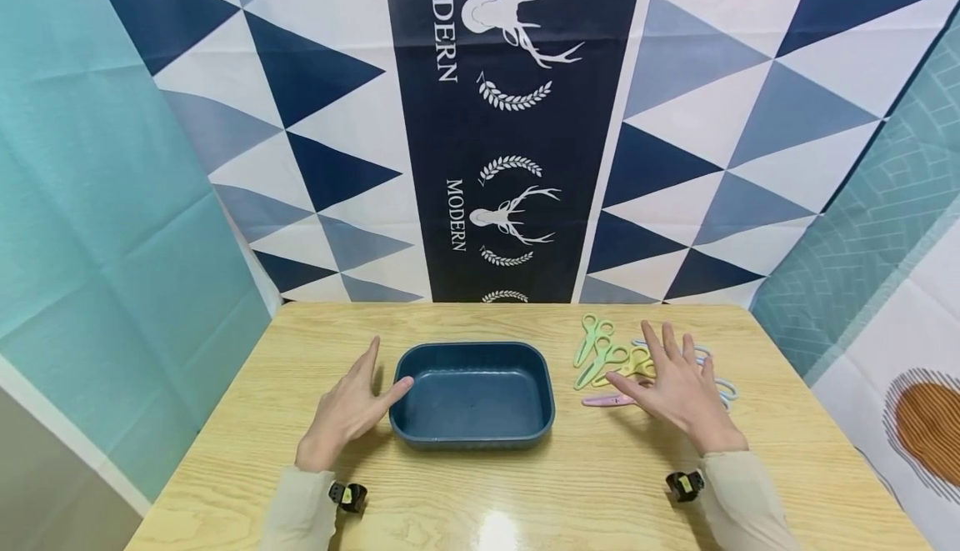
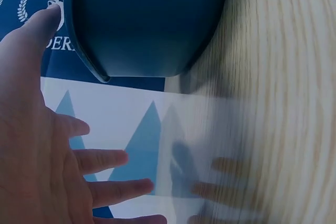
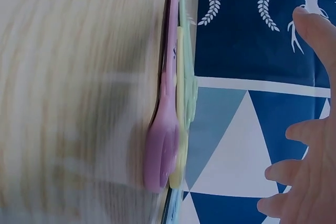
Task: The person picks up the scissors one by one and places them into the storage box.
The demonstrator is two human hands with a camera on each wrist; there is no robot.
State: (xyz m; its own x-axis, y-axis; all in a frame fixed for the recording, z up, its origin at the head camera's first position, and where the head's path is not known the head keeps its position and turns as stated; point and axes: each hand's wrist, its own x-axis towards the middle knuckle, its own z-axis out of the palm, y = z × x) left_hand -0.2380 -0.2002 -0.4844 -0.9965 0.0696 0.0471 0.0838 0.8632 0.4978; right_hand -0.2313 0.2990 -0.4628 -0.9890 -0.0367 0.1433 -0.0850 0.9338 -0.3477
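Note:
A dark blue rectangular tub point(image 1: 472, 443) stands on the wooden table, with nothing inside it. My left hand point(image 1: 352, 409) is at its left side, fingers spread and thumb near the rim; the left wrist view shows the tub's wall point(image 2: 147, 24) beyond the thumb. On the right, my right hand point(image 1: 686, 393) hovers with spread fingers over several pairs of plastic scissors. Two green scissors point(image 1: 602, 361), yellow scissors point(image 1: 637, 361), pink scissors point(image 1: 609, 400) and blue scissors point(image 1: 726, 391) lie there, partly hidden by the hand. The pink scissors point(image 3: 163, 135) appear nearest in the right wrist view.
The light wooden table point(image 1: 480, 501) ends at a patterned cloth point(image 1: 510, 134) hanging behind it. A teal cloth point(image 1: 120, 201) hangs on the left. Beyond the table's right edge lies a white cloth with a brown round pattern point(image 1: 930, 426).

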